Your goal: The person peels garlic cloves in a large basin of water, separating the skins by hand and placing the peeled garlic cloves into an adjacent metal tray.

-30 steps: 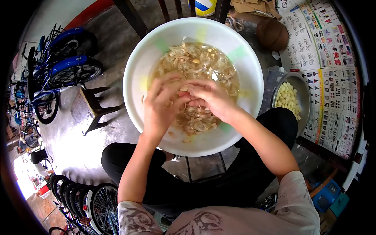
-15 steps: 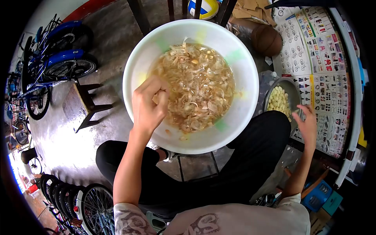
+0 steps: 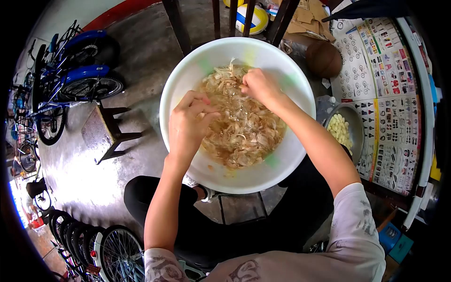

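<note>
A large white basin (image 3: 292, 150) holds water with many papery garlic skins (image 3: 242, 141) floating in it. Over its left part is my left hand (image 3: 190, 122), fingers curled toward the thumb; whatever is between them, if anything, is too hidden to name. My right hand (image 3: 262, 87) reaches into the far side of the basin. Its fingertips are pinched at the water on a small tan garlic clove (image 3: 243, 88), mostly covered by the fingers. Right of the basin, partly behind my right forearm, a metal bowl (image 3: 358, 136) contains peeled garlic cloves (image 3: 339, 129).
A wooden stool (image 3: 105, 131) stands left of the basin, with parked bicycles (image 3: 91, 84) beyond. Chair bars (image 3: 216, 19) rise behind the basin, near a volleyball (image 3: 253, 19) and a brown ball (image 3: 324, 59). A table with printed sheets (image 3: 376, 108) borders the right side.
My right hand has moved from beside the metal bowl into the basin, onto a clove among the skins. My left hand has loosened its curl a little. The view has shifted slightly.
</note>
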`<state>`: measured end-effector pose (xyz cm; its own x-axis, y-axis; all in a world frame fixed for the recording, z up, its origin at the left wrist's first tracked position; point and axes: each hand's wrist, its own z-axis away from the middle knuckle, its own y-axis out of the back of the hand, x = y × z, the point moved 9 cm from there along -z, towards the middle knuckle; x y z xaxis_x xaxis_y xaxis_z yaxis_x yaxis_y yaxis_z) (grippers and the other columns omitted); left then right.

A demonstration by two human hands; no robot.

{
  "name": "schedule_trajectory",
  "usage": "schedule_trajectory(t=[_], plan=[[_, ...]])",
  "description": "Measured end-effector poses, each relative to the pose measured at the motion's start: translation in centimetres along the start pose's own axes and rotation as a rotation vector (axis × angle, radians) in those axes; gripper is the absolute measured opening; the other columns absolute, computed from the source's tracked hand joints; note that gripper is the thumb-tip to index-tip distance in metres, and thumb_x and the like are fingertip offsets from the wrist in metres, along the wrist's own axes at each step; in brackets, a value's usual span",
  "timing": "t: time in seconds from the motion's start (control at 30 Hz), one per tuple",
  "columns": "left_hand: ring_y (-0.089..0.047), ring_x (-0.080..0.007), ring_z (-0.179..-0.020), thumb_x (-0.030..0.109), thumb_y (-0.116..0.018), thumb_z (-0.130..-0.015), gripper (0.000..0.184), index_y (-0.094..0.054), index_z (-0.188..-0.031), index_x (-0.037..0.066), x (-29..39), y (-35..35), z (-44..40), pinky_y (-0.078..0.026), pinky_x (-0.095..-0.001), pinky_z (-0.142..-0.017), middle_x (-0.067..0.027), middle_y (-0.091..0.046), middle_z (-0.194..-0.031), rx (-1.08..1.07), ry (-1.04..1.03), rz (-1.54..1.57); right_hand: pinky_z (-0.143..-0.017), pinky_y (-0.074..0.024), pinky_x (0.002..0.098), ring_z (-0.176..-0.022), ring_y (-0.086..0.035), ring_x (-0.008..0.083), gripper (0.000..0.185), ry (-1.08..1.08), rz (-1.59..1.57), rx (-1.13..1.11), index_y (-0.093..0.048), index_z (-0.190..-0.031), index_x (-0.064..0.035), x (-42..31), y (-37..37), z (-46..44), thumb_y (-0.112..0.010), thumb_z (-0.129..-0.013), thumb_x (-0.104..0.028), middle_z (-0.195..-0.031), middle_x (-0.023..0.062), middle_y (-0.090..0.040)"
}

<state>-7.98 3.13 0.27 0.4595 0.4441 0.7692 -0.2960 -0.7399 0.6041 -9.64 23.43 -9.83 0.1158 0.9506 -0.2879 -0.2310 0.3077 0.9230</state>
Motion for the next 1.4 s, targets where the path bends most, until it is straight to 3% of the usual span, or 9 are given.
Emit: schedule_trajectory(t=[0.13, 0.23, 0.3, 0.43, 0.5, 0.63, 0.8, 0.9, 1.4], plan=[[-0.069, -0.0186, -0.085, -0.002, -0.075, -0.077, 0.028, -0.073, -0.104, 0.001, -1.9, -0.4, 0.1, -0.054, -0.0329, -0.073, -0.0092, -0.068, -0.089, -0.085, 0.208, -0.018, -0.078, -0.0556, 0.0445, -0.091, -0.069, 0.0348, 0.009, 0.021, 0.145, 0.107, -0.073, -0.085, -0.0033, -0.1, -0.2, 0.2, -0.073, -0.081, -0.011, -0.093, 0.0167, -0.069], [-0.07, -0.023, -0.091, -0.004, -0.074, -0.075, 0.042, -0.068, -0.116, 0.003, -3.3, -0.8, 0.6, -0.055, -0.0368, -0.075, -0.0114, -0.07, -0.09, -0.04, 0.281, 0.186, -0.08, -0.0556, 0.0447, -0.094, -0.068, 0.0333, 0.01, 0.032, -0.008, 0.093, -0.074, -0.088, -0.0059, -0.4, 0.4, 0.9, -0.072, -0.079, -0.01, -0.096, 0.0138, -0.068], [-0.069, -0.0286, -0.099, -0.002, -0.071, -0.077, 0.047, -0.063, -0.123, 0.004, -2.6, -1.2, 0.6, -0.054, -0.0401, -0.081, -0.0132, -0.071, -0.102, -0.098, 0.152, -0.051, -0.081, -0.055, 0.0441, -0.096, -0.066, 0.0319, 0.01, 0.027, -0.059, 0.172, -0.074, -0.089, -0.0081, 0.4, 0.0, 0.9, -0.069, -0.08, -0.009, -0.096, 0.0114, -0.066], [-0.068, -0.0365, -0.087, 0.0, -0.065, -0.081, 0.044, -0.062, -0.124, 0.011, -1.4, -1.6, 0.7, -0.055, -0.0447, -0.078, -0.0086, -0.069, -0.109, -0.077, 0.051, -0.17, -0.082, -0.0546, 0.0431, -0.097, -0.065, 0.0305, 0.01, -0.014, 0.113, 0.126, -0.074, -0.09, -0.0097, 0.3, -0.9, 0.6, -0.071, -0.082, -0.014, -0.099, 0.0105, -0.066], [-0.066, -0.0307, -0.104, 0.008, -0.069, -0.082, 0.039, -0.065, -0.121, 0.008, -2.1, -2.0, 0.7, -0.053, -0.0392, -0.086, -0.0127, -0.065, -0.12, -0.162, 0.21, -0.142, -0.081, -0.0543, 0.0431, -0.095, -0.066, 0.03, 0.013, -0.003, -0.033, 0.175, -0.075, -0.093, -0.0076, -0.6, 0.4, 1.6, -0.071, -0.084, -0.016, -0.098, 0.01, -0.065], [-0.067, -0.0266, -0.1, 0.01, -0.07, -0.086, 0.038, -0.065, -0.123, 0.008, -2.3, -3.1, 0.8, -0.054, -0.0364, -0.086, -0.0126, -0.064, -0.119, -0.199, 0.252, -0.067, -0.079, -0.0543, 0.0422, -0.086, -0.066, 0.03, 0.015, 0.039, -0.188, 0.237, -0.074, -0.096, -0.005, -1.6, 3.2, 4.7, -0.07, -0.086, -0.015, -0.096, 0.0104, -0.067], [-0.065, -0.0162, -0.099, -0.002, -0.068, -0.09, 0.035, -0.066, -0.124, 0.002, 0.5, -4.3, 0.9, -0.055, -0.0305, -0.087, -0.0095, -0.066, -0.112, -0.121, 0.262, 0.613, -0.067, -0.0561, 0.0285, -0.072, -0.071, 0.0155, 0.018, 0.001, -0.87, 0.162, -0.072, -0.103, -0.0006, -4.3, 4.6, 10.3, -0.073, -0.085, -0.002, -0.086, 0.0116, -0.073], [-0.066, -0.0165, -0.098, -0.005, -0.068, -0.088, 0.03, -0.068, -0.118, -0.003, 1.3, -4.5, 1.3, -0.055, -0.0285, -0.087, -0.0087, -0.066, -0.109, -0.166, 0.131, 0.594, -0.067, -0.0565, 0.0241, -0.076, -0.071, 0.0114, 0.02, 0.049, -1.162, 0.278, -0.071, -0.103, 0.0007, -4.2, 4.3, 11.3, -0.074, -0.083, 0.003, -0.084, 0.011, -0.073], [-0.061, -0.0103, -0.079, -0.003, -0.066, -0.092, 0.018, -0.073, -0.109, -0.003, 1.6, -4.1, 3.0, -0.052, -0.021, -0.072, -0.0063, -0.066, -0.09, -0.001, 0.235, 0.516, -0.068, -0.0599, 0.026, -0.078, -0.074, 0.0156, 0.02, 0.088, -1.143, 0.257, -0.071, -0.101, 0.0023, -4.5, 4.5, 12.5, -0.077, -0.083, -0.002, -0.088, 0.0126, -0.075]])
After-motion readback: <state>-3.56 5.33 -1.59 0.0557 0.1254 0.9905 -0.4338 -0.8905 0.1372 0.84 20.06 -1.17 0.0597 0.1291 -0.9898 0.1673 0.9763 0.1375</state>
